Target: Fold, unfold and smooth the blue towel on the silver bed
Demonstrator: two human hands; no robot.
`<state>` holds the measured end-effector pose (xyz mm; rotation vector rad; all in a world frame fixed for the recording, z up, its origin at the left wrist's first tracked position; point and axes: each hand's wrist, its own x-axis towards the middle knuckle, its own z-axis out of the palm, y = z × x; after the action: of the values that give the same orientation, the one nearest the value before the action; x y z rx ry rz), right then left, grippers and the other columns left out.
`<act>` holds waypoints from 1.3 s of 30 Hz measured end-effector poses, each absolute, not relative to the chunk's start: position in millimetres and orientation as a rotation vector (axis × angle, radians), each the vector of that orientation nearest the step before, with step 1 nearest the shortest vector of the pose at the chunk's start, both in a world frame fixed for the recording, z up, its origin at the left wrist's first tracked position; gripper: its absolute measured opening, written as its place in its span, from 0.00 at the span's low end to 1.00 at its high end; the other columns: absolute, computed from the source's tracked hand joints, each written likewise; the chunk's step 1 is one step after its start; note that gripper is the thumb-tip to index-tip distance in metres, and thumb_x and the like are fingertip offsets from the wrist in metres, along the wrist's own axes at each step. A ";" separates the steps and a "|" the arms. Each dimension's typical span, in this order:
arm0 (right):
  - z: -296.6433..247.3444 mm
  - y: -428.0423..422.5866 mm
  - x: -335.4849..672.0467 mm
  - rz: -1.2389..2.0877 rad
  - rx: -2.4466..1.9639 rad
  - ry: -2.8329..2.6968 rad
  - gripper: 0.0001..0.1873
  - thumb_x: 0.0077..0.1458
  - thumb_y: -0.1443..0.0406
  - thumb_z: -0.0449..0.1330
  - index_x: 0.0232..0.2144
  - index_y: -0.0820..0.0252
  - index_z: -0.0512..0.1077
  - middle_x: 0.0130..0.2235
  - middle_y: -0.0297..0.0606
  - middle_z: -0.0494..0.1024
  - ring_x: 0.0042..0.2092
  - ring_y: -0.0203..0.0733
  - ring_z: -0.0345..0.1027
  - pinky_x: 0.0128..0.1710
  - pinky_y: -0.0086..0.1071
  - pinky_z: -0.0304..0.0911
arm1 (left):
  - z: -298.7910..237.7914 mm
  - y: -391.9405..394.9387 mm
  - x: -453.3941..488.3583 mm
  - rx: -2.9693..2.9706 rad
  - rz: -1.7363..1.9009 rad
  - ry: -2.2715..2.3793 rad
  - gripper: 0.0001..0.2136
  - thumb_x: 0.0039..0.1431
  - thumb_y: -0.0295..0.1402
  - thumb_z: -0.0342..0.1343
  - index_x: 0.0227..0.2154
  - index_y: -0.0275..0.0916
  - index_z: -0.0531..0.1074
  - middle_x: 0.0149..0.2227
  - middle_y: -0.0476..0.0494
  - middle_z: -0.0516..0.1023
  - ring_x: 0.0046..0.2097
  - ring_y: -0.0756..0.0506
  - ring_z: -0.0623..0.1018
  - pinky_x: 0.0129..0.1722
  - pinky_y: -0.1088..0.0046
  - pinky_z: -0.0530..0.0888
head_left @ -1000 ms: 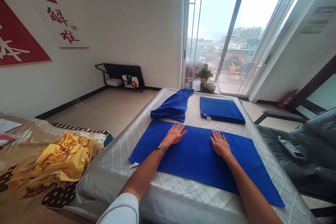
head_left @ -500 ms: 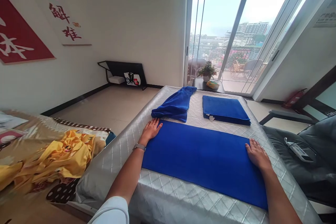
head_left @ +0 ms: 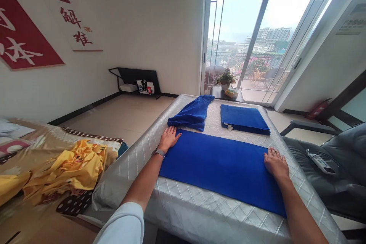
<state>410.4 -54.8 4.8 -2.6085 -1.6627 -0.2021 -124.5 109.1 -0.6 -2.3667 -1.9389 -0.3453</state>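
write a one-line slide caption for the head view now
Left hand and right hand rest at opposite ends of a flat blue cloth on a silver quilted cover.

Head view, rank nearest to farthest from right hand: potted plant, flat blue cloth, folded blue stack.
1. Flat blue cloth: right hand at its right end.
2. Folded blue stack: ahead, slightly left.
3. Potted plant: farthest, beyond the stack.

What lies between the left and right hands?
The head view shows a flat blue cloth spread between the left hand at one end and the right hand at the other.
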 end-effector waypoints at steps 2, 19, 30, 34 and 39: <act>13.0 -53.0 383.3 -0.242 -2.543 -1.765 0.35 0.68 0.61 0.33 0.68 0.76 0.58 0.70 0.53 0.57 0.72 0.52 0.46 0.70 0.48 0.41 | 5.5 101.7 -101.4 -2.387 -0.387 -1.871 0.32 0.72 0.49 0.35 0.67 0.30 0.62 0.68 0.29 0.63 0.70 0.34 0.61 0.69 0.51 0.56; -3.2 8.2 216.4 0.145 -2.119 -2.174 0.32 0.69 0.63 0.36 0.72 0.66 0.50 0.73 0.42 0.49 0.74 0.43 0.39 0.72 0.42 0.34 | -26.4 59.3 71.3 -2.897 -0.509 -1.283 0.30 0.74 0.49 0.30 0.69 0.37 0.59 0.70 0.38 0.61 0.71 0.43 0.58 0.70 0.58 0.55; 2.6 -1.6 249.6 0.138 -2.208 -2.142 0.34 0.70 0.56 0.35 0.72 0.65 0.49 0.74 0.40 0.48 0.74 0.42 0.38 0.72 0.42 0.33 | -19.1 72.3 35.2 -2.857 -0.434 -1.464 0.30 0.73 0.50 0.32 0.69 0.41 0.57 0.71 0.39 0.58 0.72 0.42 0.56 0.71 0.55 0.54; 1.3 -18.8 314.2 0.086 -2.358 -2.070 0.34 0.70 0.56 0.34 0.72 0.64 0.48 0.74 0.37 0.48 0.74 0.42 0.38 0.72 0.41 0.34 | -16.7 90.9 -21.9 -2.747 -0.323 -1.632 0.30 0.73 0.50 0.31 0.70 0.42 0.56 0.72 0.41 0.56 0.72 0.42 0.55 0.71 0.56 0.51; -6.5 -44.1 405.5 0.038 -2.569 -1.824 0.35 0.69 0.57 0.33 0.72 0.70 0.48 0.74 0.43 0.48 0.74 0.46 0.39 0.72 0.45 0.37 | -21.2 114.2 -103.5 -2.538 -0.254 -1.901 0.31 0.73 0.49 0.30 0.71 0.39 0.53 0.72 0.41 0.53 0.73 0.41 0.53 0.71 0.57 0.49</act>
<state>405.5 -44.1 -6.5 -2.5691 -1.8241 0.0379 -103.5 114.2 -21.2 -2.5383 -1.9005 -0.2541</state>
